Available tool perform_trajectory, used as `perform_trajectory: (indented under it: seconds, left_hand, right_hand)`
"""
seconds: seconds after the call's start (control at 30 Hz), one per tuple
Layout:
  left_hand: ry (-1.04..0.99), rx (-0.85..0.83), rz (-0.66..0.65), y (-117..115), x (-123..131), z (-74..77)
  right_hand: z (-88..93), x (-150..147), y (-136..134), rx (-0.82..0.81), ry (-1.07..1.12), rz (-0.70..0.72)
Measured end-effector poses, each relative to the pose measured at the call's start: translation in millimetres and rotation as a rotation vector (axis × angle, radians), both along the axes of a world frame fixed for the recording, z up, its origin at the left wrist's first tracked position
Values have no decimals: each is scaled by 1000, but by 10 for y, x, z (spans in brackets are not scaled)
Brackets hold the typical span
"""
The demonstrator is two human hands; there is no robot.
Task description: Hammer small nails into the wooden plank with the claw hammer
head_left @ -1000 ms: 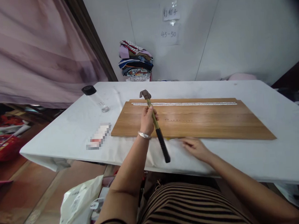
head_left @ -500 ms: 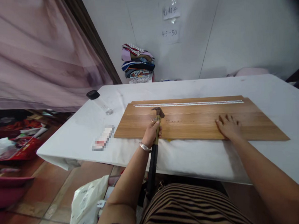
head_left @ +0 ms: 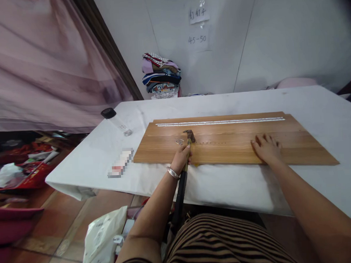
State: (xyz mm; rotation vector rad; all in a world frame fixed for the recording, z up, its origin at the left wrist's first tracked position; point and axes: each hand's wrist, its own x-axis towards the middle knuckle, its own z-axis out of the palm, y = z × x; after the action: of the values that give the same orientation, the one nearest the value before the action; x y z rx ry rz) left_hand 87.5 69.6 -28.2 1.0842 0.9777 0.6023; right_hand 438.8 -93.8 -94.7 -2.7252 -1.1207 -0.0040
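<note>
My left hand (head_left: 181, 158) is wrapped round the shaft of a claw hammer (head_left: 181, 189), its dark handle pointing back toward my body. The hammer's head is over the left part of a wooden board (head_left: 237, 152), at the left end of a row of small dark marks (head_left: 212, 142). Whether the head touches the board I cannot tell. A little pile of nails (head_left: 180, 141) lies on the board just left of the hammer head. My right hand (head_left: 267, 148) rests flat on the board further right, fingers spread, holding nothing.
Two white measuring strips (head_left: 221, 122) run along the board's far side. On the white-covered table (head_left: 86, 158) stand a lying clear bottle with black lid (head_left: 117, 120) and a blurred-out flat object (head_left: 120, 163). Folded clothes (head_left: 161, 76) are stacked behind; a plastic bag (head_left: 103, 239) sits below left.
My left hand and the hammer have moved slightly right and lower, so the nails now show beside them. My right hand stays on the board.
</note>
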Motion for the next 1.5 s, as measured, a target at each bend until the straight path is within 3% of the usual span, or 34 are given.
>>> perform_trajectory:
  seconds: [0.77,1.5]
  left_hand:
    - [5,-16,8,26,-12,32]
    - [36,-32,21,-4,15,173]
  right_hand:
    - [-14,-7,2,26,-11,8]
    - [-9,-4,-7,14,-7,5]
